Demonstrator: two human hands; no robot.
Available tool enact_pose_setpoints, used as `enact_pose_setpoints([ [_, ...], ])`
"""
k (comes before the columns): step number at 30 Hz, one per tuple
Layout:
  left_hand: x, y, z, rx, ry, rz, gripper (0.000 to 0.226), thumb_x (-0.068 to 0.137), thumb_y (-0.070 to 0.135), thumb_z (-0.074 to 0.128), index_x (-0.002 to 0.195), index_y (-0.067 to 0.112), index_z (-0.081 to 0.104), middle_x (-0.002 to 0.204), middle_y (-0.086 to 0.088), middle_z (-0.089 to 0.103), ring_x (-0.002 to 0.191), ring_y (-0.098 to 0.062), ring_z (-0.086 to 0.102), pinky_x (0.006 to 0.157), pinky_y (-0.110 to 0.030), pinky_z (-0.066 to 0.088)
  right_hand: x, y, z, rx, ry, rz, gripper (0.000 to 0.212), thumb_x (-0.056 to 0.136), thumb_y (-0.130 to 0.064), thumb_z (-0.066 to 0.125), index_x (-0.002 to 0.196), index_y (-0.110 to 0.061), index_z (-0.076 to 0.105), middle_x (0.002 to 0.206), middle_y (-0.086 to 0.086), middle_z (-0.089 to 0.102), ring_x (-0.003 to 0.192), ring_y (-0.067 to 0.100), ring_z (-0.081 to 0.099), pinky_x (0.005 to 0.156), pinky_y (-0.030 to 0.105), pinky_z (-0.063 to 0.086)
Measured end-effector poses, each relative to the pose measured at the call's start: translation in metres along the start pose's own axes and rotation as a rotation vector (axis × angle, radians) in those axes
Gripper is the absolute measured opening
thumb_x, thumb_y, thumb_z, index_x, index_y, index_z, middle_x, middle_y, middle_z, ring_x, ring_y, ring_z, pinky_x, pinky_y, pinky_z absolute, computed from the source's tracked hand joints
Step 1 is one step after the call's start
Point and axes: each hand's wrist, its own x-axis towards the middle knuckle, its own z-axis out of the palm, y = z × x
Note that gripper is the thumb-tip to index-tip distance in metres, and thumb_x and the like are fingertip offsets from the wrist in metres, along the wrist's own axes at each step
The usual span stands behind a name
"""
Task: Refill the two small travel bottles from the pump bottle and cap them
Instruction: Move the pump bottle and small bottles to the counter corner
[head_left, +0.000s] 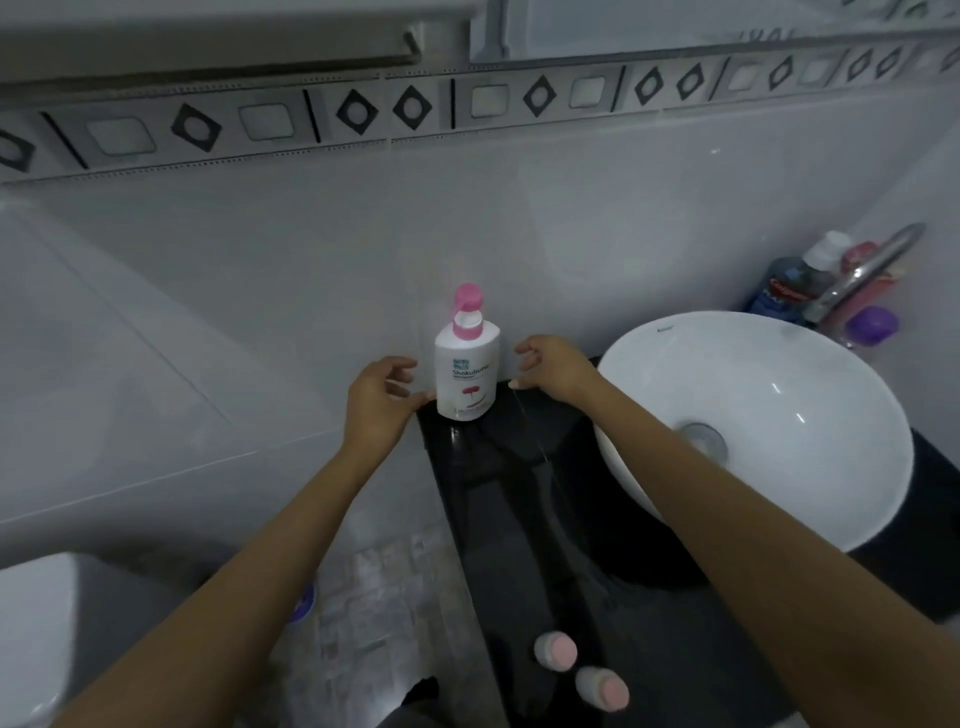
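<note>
The pump bottle (467, 358) stands upright at the far end of the black counter (524, 499), close against the tiled wall (311, 249), its pink pump head pointing up and away. That spot keeps it out of the way beside the white basin (769, 421), yet it is a long reach from the two small travel bottles (556, 650), which stand at the near end of the counter, well apart from the pump bottle and close to each other. Both seem to wear pink caps, so nothing appears opened or filled so far.

Both arms stretch forward to flank the pump bottle. The left hand (376, 400) sits just beside its left wall, fingers (402, 371) spread and curled into a loose cup, thumb low near the base at the counter's edge. The right hand (553, 366) hovers just beside its right shoulder, fingers likewise curled and apart, gripping nothing. Neither hand clearly touches the bottle; a thin gap shows on each side.

The stance reads as a two-handed approach, probably to bring the pump bottle nearer the travel bottles or to steady it for pumping. The glossy counter looks slick, so a firm hold low on the body would guard against tipping
</note>
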Motion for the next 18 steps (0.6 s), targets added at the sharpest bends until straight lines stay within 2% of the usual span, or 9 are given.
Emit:
enact_pose_setpoints([
  [5, -0.026, 0.016, -0.005, -0.080, -0.285, -0.015, 0.027, 0.073, 0.010, 0.079, 0.099, 0.011, 0.069, 0.092, -0.007, 0.069, 0.074, -0.015, 0.061, 0.063, -0.002, 0.047, -0.066, 0.019, -0.009, 0.094, 0.064, 0.041, 0.059, 0.076, -0.011, 0.077, 0.131, -0.009, 0.053, 0.122, 0.014, 0.063, 0.108, 0.026, 0.061, 0.087, 0.026, 0.044],
  [9, -0.059, 0.045, 0.011, -0.152, -0.600, 0.038, 0.031, 0.073, 0.005, 0.078, 0.100, 0.015, 0.069, 0.096, -0.006, 0.071, 0.080, -0.016, 0.067, 0.070, -0.012, 0.055, -0.132, 0.041, -0.007, 0.169, 0.126, 0.044, 0.048, 0.076, -0.011, 0.076, 0.121, -0.012, 0.060, 0.115, 0.012, 0.067, 0.102, 0.023, 0.064, 0.093, 0.031, 0.050],
  [12, -0.087, 0.055, 0.029, -0.117, -0.812, 0.111, 0.036, 0.070, 0.009, 0.081, 0.100, 0.024, 0.069, 0.098, 0.002, 0.071, 0.083, -0.007, 0.068, 0.076, -0.015, 0.055, -0.181, 0.061, 0.002, 0.173, 0.160, 0.074, 0.042, 0.076, -0.011, 0.077, 0.116, -0.011, 0.064, 0.109, 0.009, 0.069, 0.098, 0.021, 0.066, 0.094, 0.033, 0.051],
  [16, -0.126, 0.046, 0.053, -0.045, -1.060, 0.147, 0.046, 0.064, 0.008, 0.085, 0.102, 0.027, 0.069, 0.104, 0.006, 0.070, 0.093, -0.007, 0.065, 0.084, -0.020, 0.055, -0.238, 0.093, 0.020, 0.145, 0.160, 0.139, 0.036, 0.081, -0.006, 0.070, 0.116, -0.009, 0.064, 0.106, 0.010, 0.070, 0.094, 0.021, 0.067, 0.084, 0.024, 0.053],
  [18, -0.142, 0.037, 0.062, -0.017, -1.134, 0.145, 0.049, 0.062, 0.006, 0.086, 0.104, 0.024, 0.069, 0.103, 0.007, 0.070, 0.094, -0.007, 0.064, 0.085, -0.021, 0.054, -0.261, 0.111, 0.031, 0.131, 0.139, 0.181, 0.036, 0.082, -0.002, 0.066, 0.118, -0.011, 0.063, 0.107, 0.009, 0.069, 0.093, 0.020, 0.067, 0.079, 0.018, 0.052],
])
